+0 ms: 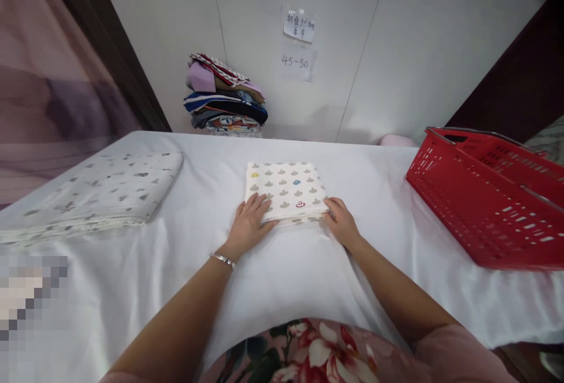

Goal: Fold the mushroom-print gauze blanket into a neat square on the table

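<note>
A folded white cloth (pixel 288 189) printed with rows of grey shapes, a few of them yellow, blue and red, lies on the white-covered table (pixel 282 271). On its left front corner rests my left hand (pixel 250 223), fingers laid flat and apart, thumb along the front edge. My right hand (pixel 341 218) is at the right front corner, its fingers closed on the cloth's edge. Farther left lies a bigger folded white cloth (pixel 106 189) with small grey prints; neither hand touches it.
A red plastic basket (pixel 489 207) with metal handles stands on the right of the table. Behind the table's far edge rises a pile of folded fabrics (pixel 224 98) against the wall. A handwritten paper sign (pixel 299 26) hangs there. A pinkish curtain (pixel 66 89) is at the left.
</note>
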The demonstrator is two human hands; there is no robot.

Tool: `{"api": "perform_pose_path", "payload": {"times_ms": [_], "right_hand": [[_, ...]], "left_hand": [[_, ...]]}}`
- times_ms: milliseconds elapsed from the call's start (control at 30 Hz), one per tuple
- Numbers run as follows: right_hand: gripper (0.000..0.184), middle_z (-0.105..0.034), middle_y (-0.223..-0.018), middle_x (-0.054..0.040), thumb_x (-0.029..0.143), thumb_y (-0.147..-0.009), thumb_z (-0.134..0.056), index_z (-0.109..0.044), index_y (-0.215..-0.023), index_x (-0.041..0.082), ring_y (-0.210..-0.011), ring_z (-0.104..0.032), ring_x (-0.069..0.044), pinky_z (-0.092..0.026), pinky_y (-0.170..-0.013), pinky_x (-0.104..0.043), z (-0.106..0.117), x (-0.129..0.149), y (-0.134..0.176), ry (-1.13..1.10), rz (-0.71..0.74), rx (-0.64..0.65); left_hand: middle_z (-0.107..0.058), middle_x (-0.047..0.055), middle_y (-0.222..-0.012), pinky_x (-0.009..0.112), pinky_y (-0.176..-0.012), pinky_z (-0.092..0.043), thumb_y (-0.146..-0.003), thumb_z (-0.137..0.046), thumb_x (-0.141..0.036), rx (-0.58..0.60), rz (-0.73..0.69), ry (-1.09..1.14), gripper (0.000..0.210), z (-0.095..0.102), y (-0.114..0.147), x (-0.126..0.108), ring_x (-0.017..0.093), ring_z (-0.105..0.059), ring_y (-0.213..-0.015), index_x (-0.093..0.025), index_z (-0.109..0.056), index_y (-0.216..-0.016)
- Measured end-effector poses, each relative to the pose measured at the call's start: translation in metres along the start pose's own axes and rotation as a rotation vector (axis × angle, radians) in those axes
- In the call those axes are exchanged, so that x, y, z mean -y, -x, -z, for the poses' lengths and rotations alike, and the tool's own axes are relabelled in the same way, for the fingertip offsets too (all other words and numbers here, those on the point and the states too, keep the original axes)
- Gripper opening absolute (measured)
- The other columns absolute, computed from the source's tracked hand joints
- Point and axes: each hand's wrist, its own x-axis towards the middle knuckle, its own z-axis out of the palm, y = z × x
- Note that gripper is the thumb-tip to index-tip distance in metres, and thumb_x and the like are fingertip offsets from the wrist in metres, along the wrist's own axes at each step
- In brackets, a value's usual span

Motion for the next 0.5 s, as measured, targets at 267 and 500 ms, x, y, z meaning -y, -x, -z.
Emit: {"api": "perform_pose_path", "payload": {"times_ms": [267,500], "right_hand": [[0.048,-0.047,-0.131,-0.0077,0.023,-0.081,-0.043,-0.048,-0.129,0.022,-0.110,-0.053,-0.022,-0.050,-0.084,-0.034,-0.0037,0.0062,-0.0019,0.120,-0.012,0.010],[0.048,-0.046,-0.130,-0.0077,0.018,-0.080,-0.038,-0.048,-0.127,0.021,-0.111,-0.052,-0.020,-0.048,-0.089,-0.034,-0.0050,0.0026,-0.0025,0.008,0.012,-0.003]], "left_hand": [[-0.041,0.006,-0.143,0.052,-0.108,-0.025,-0.089,-0.043,-0.049,0.012,0.008,0.007,0.050,0.0020,-0.0002,-0.0020,0.028,-0.025,-0.137,-0.025,-0.046,-0.132],[-0.042,0.006,-0.142,0.051,-0.108,-0.026,-0.089,-0.043,-0.049,0.002,0.013,-0.013,0.049,0.0014,0.0002,-0.0037,0.027,-0.026,-0.137,-0.024,-0.047,-0.130]]}}
